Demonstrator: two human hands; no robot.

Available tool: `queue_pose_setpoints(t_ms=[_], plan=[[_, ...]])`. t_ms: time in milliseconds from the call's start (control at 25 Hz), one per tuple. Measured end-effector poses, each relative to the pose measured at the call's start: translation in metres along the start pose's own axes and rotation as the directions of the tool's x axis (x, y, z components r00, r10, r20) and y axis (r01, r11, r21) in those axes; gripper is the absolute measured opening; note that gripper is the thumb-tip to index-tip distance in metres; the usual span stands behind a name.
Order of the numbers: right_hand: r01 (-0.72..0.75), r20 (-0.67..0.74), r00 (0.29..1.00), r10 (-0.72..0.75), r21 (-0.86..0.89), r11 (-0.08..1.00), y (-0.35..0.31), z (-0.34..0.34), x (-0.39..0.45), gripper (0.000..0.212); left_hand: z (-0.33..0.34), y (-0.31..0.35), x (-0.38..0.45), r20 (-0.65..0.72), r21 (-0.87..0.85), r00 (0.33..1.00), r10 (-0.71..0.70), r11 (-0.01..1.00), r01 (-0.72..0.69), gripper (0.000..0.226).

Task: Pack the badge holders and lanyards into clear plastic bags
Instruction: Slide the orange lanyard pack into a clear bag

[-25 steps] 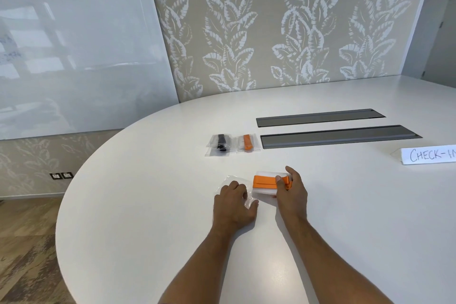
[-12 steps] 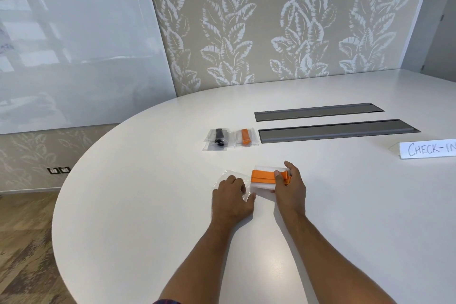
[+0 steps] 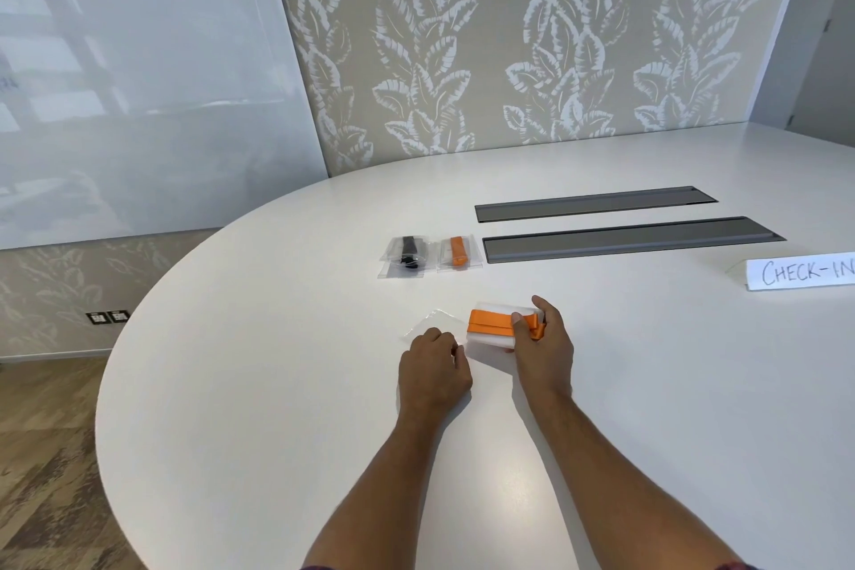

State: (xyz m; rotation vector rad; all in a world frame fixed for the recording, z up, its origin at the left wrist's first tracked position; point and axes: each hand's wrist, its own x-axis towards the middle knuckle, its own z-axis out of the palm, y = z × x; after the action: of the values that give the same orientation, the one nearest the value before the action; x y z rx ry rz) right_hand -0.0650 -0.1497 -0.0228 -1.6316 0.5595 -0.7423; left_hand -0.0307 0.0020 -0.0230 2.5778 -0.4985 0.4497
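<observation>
My right hand (image 3: pixel 541 345) grips a clear badge holder (image 3: pixel 490 338) with a folded orange lanyard (image 3: pixel 491 323) lying across it, thumb on top of the lanyard. Just left of it, my left hand (image 3: pixel 432 368) pinches the near edge of an empty clear plastic bag (image 3: pixel 435 322) that lies flat on the white table (image 3: pixel 277 384). The holder's left end sits close to the bag's right side. Further back lie two packed bags: one with a black lanyard (image 3: pixel 407 255), one with an orange lanyard (image 3: pixel 458 251).
Two long grey cable hatches (image 3: pixel 629 241) are set into the table behind the packed bags. A white CHECK-IN card (image 3: pixel 802 273) stands at the right. The table's curved edge drops to a wooden floor on the left.
Both hands hold their places on the bag and the holder. The left hand's fingers have curled tighter on the bag's edge; the camera view shifted slightly.
</observation>
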Motion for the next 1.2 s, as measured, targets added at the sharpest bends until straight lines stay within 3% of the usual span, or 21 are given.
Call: queue_pose_setpoints(t_ms=[240,640,920,1200], plan=[[0.037,0.052,0.998,-0.037,0.006,0.999,-0.0019,0.0001,-0.0038,0.043,-0.0003,-0.0025,0.0016,-0.025,-0.163,0.994,-0.104,0.982,0.099,0.021],[0.164,0.134,0.98,-0.145,-0.142,0.976,-0.0002,0.0051,-0.0074,0.043,-0.0039,-0.0023,0.003,-0.072,-0.212,0.988,-0.133,0.971,0.115,0.022],[0.225,0.183,0.964,-0.192,-0.178,0.958,0.0021,0.0086,-0.0076,0.04,-0.0003,-0.0011,-0.0008,-0.1,-0.203,0.993,-0.055,0.978,0.034,0.021],[0.069,0.149,0.987,-0.062,-0.046,0.997,0.0024,0.002,-0.0013,0.04,0.0012,-0.0018,-0.0021,-0.112,-0.146,0.991,0.067,0.986,-0.083,0.014]])
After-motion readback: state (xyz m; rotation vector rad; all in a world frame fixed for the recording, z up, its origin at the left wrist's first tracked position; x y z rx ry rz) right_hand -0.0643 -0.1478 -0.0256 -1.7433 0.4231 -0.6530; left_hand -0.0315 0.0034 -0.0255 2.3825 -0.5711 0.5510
